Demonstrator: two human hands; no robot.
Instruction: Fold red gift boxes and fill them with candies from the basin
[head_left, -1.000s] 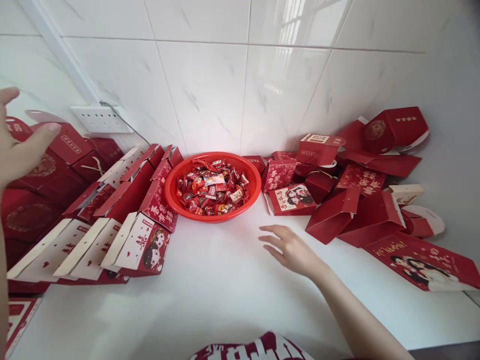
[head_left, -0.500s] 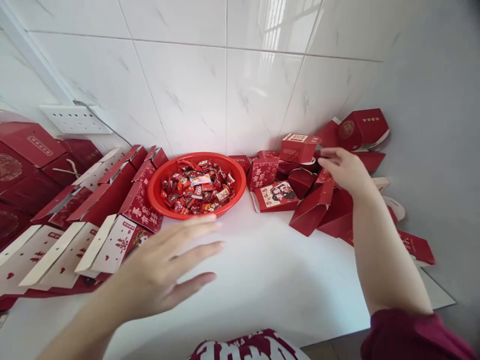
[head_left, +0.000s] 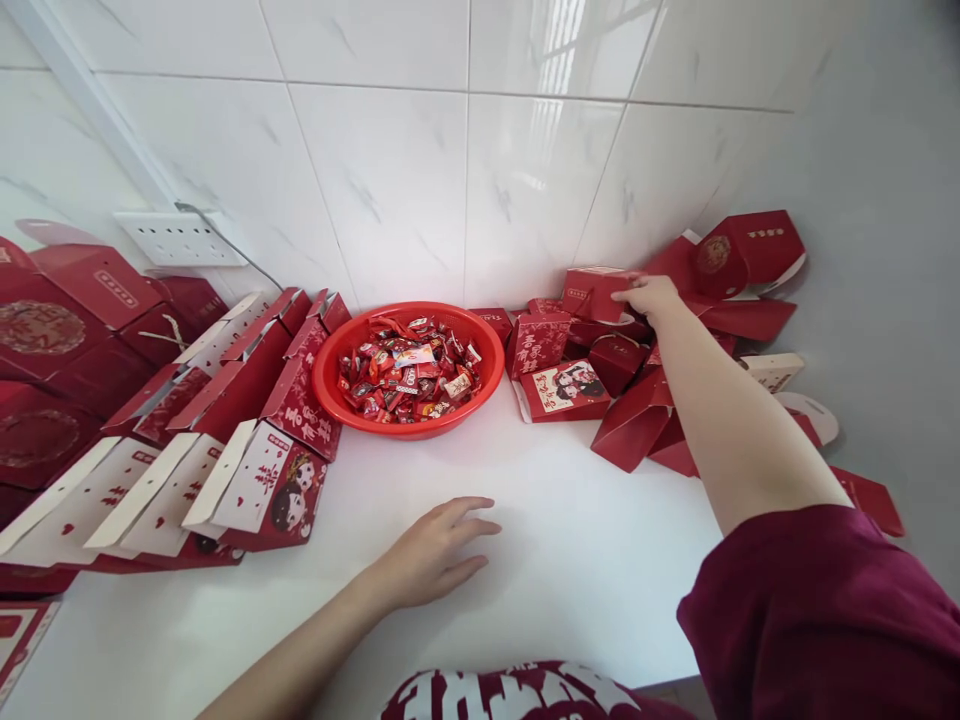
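Note:
My right hand (head_left: 651,298) reaches to the back right and grips the side of a small red box (head_left: 592,293) on top of a pile of red boxes. My left hand (head_left: 442,555) is over the white table (head_left: 555,520) with fingers apart and nothing in it. A box with a printed couple (head_left: 566,390) lies at the front of the pile, beside an upright patterned red box (head_left: 540,342). Left of these, a red basin (head_left: 491,390) holds many small wrapped sweets (head_left: 412,370).
Rows of red and white boxes (head_left: 259,475) stand at the left, with larger red boxes (head_left: 75,310) behind them. A socket strip (head_left: 180,240) with a cable is on the tiled wall (head_left: 390,180). More red boxes (head_left: 750,255) lean at the far right.
My right hand has moved left onto the small red box and closed on its side. My left hand has moved right and lower, away from the basin's front. The view has shifted slightly left.

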